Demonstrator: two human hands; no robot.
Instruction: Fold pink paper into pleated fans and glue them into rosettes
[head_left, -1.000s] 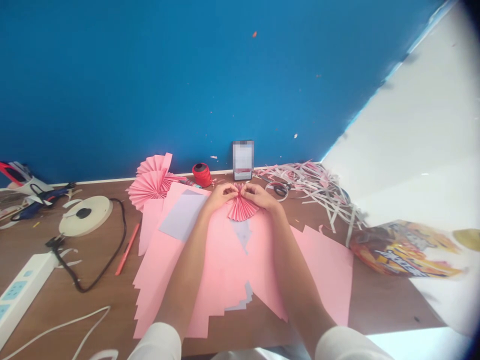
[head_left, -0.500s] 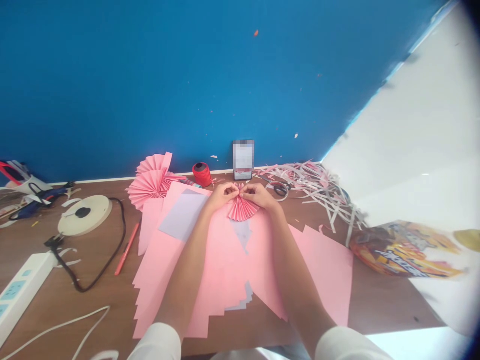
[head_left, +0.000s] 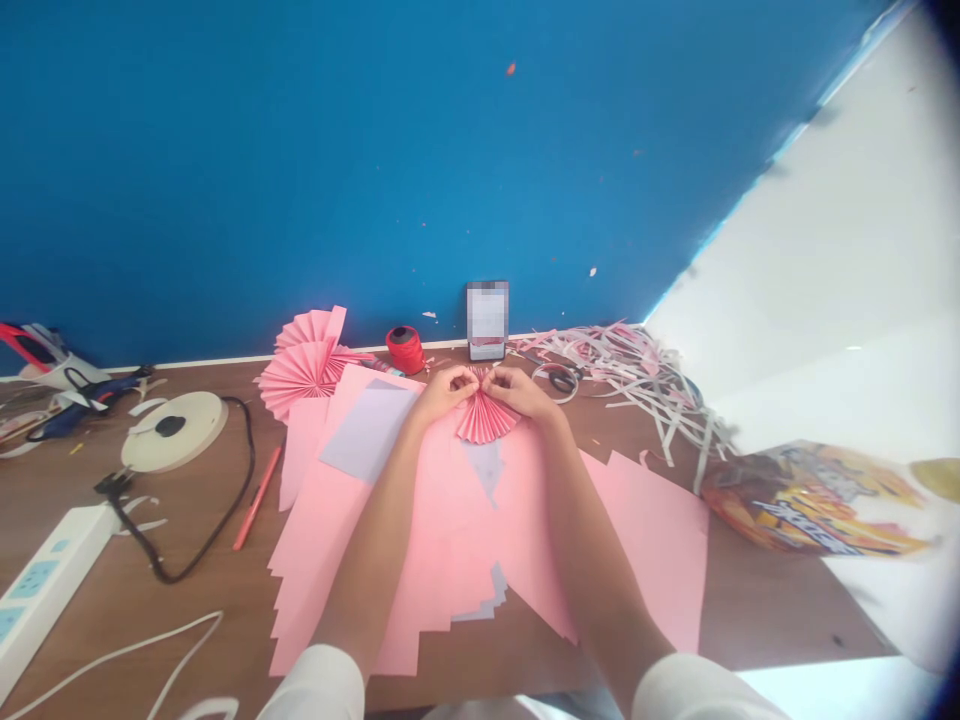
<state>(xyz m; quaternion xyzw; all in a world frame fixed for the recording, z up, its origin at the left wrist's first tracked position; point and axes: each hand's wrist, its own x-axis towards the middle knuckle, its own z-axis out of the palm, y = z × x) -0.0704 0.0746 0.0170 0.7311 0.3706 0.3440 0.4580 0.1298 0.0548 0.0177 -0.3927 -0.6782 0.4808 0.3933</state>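
Note:
Between my hands a pleated pink paper fan (head_left: 487,418) spreads downward, its narrow folded end near the top. My left hand (head_left: 448,390) pinches it from the left and my right hand (head_left: 520,392) from the right, thumbs and fingertips almost meeting. What exactly lies under the fingertips is hidden. Beneath my forearms lie overlapping sheets of pink paper (head_left: 450,540), with a grey-lilac sheet (head_left: 365,437) on the left. Several finished-looking pleated pink paper fans (head_left: 304,375) are heaped at the back left.
A phone (head_left: 487,322) leans on the blue wall beside a red thread spool (head_left: 406,350). Scissors (head_left: 561,380) and paper strips (head_left: 637,370) lie back right, a snack bag (head_left: 817,498) farther right. Leftward are a red pen (head_left: 257,498), a tape roll (head_left: 174,432), and a power strip (head_left: 56,580).
Both hands keep their pinch on the fan, with the right fingertips shifted slightly to the right. The whole scene sits a few pixels further right from a small head movement.

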